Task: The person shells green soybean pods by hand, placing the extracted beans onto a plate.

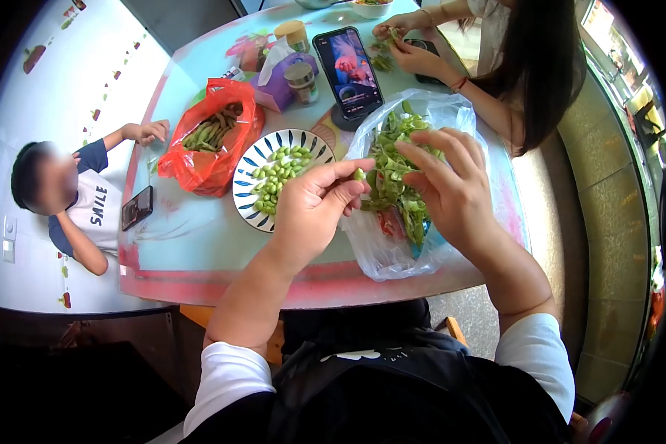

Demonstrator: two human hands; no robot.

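Observation:
Between the thumb and forefinger of my left hand [312, 211], a small green soybean [359, 175] is pinched. That hand is over the right edge of a white plate [240, 185] with dark blue strokes on its rim. Shelled green soybeans [280, 174] lie heaped on the plate. My right hand [457, 185] hovers above a clear plastic bag [362, 248], its fingers curved and apart with nothing visible in them. Green pods [392, 192] fill that bag, partly hidden by the hand.
A red bag [237, 166] of unshelled pods stands left of the plate. Behind are a phone on a stand [348, 70], a jar [301, 81] and a purple tissue box [274, 92]. Another phone [137, 208] lies at left. Two people sit at the table; one handles greens.

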